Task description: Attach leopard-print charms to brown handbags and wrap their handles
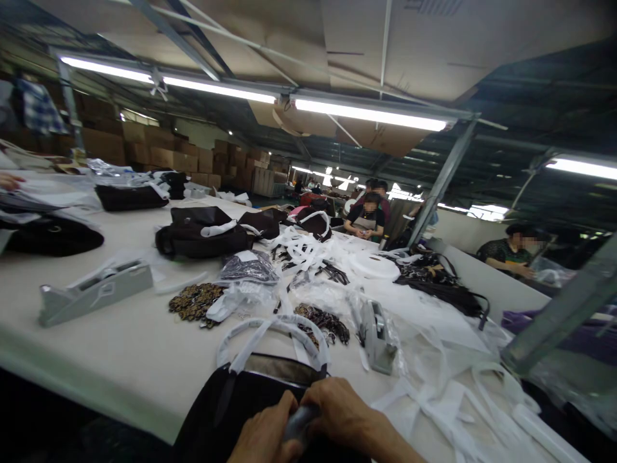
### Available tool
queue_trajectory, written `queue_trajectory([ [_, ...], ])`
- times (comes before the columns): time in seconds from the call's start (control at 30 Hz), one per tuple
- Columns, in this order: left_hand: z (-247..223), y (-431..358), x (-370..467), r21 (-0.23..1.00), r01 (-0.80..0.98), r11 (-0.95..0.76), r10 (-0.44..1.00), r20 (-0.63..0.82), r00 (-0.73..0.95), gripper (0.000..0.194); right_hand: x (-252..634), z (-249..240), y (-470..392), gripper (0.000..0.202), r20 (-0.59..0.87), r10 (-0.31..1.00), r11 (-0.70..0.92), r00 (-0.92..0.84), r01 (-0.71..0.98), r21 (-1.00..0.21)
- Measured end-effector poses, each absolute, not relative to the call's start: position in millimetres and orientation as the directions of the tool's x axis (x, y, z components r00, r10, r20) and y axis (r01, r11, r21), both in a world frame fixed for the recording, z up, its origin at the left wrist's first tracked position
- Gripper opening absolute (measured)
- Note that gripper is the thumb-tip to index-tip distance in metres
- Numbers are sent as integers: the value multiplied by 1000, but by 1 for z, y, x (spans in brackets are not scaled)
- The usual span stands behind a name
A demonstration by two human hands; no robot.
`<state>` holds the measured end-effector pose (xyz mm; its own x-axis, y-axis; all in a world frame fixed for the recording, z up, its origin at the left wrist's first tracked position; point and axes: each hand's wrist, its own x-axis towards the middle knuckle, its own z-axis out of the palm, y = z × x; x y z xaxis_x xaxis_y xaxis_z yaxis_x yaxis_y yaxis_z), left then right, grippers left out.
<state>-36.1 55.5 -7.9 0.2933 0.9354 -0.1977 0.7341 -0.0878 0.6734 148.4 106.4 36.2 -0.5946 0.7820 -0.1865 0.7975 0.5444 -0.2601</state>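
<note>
A black handbag point(212, 411) is at the table's near edge in front of me, its handles point(265, 326) wrapped in white padding. The zipped top gapes a little, showing a greyish-brown lining point(284, 368). Over its front, my left hand point(267, 427) and my right hand point(340, 408) meet with curled fingers. A smooth grey piece point(299, 424) shows between them, gripped from both sides; its kind is unclear. Just beyond the bag lie a pile of dark chains point(322, 321) and a heap of brown-gold chains point(195, 303).
Grey tape dispensers stand left point(99, 292) and right point(378, 337). White strips point(308, 247) and plastic wrap cover the middle and right. More dark bags point(202, 235) lie farther back. A slanted metal post point(563, 315) rises at right. Several people sit beyond; another person's hand point(9, 181) shows far left.
</note>
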Motion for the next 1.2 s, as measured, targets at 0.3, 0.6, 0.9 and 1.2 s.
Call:
queue_trajectory([
  [0.3,-13,18,-79,599,795,-91,948,-193,254,24,146,39,107,17,-183,770,551,-611,781,-294],
  [0.6,-14,17,-90,799,600,-31,961,-141,237,18,139,51,77,49,-112,603,736,-790,605,-304],
  [0.9,-27,15,-88,848,530,-16,977,-99,187,15,118,35,55,22,-136,421,861,-897,442,-252],
  [1.2,-24,-2,-88,801,591,-96,990,17,138,25,105,22,70,16,-102,491,861,-865,499,-96],
])
